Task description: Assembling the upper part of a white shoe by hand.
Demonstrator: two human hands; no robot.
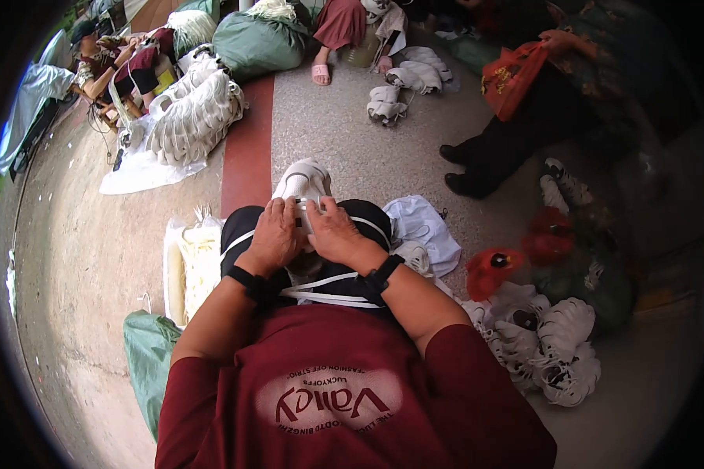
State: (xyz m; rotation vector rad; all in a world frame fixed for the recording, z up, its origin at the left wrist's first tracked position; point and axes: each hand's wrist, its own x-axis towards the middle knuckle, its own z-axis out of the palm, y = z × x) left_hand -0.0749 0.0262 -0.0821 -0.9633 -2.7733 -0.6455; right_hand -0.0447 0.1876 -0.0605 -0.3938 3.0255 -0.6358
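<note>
A white sneaker rests between my thighs, its rounded toe pointing away from me. My left hand grips its left side, fingers bent over the upper near the lacing area. On the other side, my right hand has its fingers closed at the same spot, close to my left fingertips. Pale lace strips cross the upper between the hands. The heel end is mostly hidden under my hands. Long white laces trail across my dark trousers, below my wrists.
A box of pale laces and a green sack stand at my left. Strung white shoe uppers and a red bag lie at my right. A person in black shoes stands ahead right; others sit farther off near more shoe bundles.
</note>
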